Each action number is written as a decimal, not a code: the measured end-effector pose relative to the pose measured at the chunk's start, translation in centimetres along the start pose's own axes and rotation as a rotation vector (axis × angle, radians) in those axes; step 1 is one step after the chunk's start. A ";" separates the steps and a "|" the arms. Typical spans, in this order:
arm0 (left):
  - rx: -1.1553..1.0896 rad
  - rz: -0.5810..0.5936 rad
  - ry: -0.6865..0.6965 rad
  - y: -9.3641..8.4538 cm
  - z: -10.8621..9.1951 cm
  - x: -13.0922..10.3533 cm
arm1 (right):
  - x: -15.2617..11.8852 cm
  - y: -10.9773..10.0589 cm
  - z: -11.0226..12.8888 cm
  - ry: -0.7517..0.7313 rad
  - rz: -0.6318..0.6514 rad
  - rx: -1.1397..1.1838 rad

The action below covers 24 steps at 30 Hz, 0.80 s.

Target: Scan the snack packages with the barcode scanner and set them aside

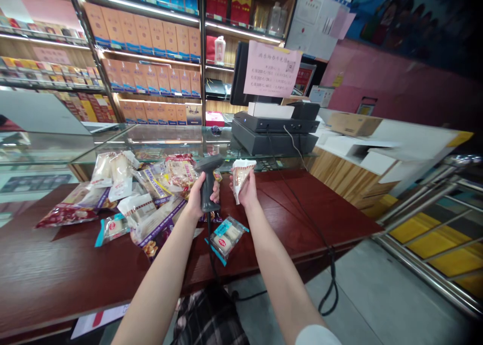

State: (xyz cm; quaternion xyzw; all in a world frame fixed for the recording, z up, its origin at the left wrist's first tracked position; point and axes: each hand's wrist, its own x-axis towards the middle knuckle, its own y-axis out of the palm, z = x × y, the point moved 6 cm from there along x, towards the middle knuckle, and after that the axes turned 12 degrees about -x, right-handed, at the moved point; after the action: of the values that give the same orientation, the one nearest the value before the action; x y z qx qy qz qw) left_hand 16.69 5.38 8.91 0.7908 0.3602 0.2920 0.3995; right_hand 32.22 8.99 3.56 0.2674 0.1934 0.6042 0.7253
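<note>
My left hand (199, 196) is wrapped round the handle of a dark barcode scanner (208, 181), held upright over the counter, its cable hanging down. In my right hand (247, 188) is a small white paper-wrapped package (241, 176) with a striped edge, a little to the right of the scanner. Below and between my forearms, a clear and blue snack packet (227, 238) lies on the dark red table. A heap of packaged food (151, 194) sits left of my left hand, with another blue-edged packet (112, 228) at its front.
The dark red table (302, 204) has a black cable (302, 209) crossing its right part. Behind it stand a glass counter (169, 134), a monitor (241, 73) with a pink notice and a black cash drawer (271, 139). Metal railings (433, 219) are on the right.
</note>
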 end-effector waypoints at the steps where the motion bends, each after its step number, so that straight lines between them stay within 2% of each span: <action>1: -0.009 -0.009 0.000 0.0 0.0 0.0 | 0.0 -0.1 0.0 -0.004 -0.012 -0.005; 7: -0.014 -0.028 0.004 0.2 -0.1 -0.2 | 0.3 -1.0 -0.3 0.062 -0.054 0.070; 15: 0.003 0.006 -0.028 0.1 0.1 0.1 | 0.6 -1.3 -0.2 -0.010 -0.081 0.057; 21: 0.061 -0.019 -0.093 -0.8 0.8 0.4 | 0.7 -1.9 0.3 -0.093 -0.158 0.125; 24: 0.106 -0.011 -0.123 -1.3 1.3 0.7 | 0.8 -2.2 0.5 -0.083 -0.152 0.132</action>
State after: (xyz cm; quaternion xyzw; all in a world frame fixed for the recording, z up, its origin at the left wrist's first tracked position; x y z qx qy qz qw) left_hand 17.58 5.93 7.29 0.8253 0.3543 0.2212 0.3801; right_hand 34.41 9.41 2.61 0.3242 0.2222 0.5218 0.7571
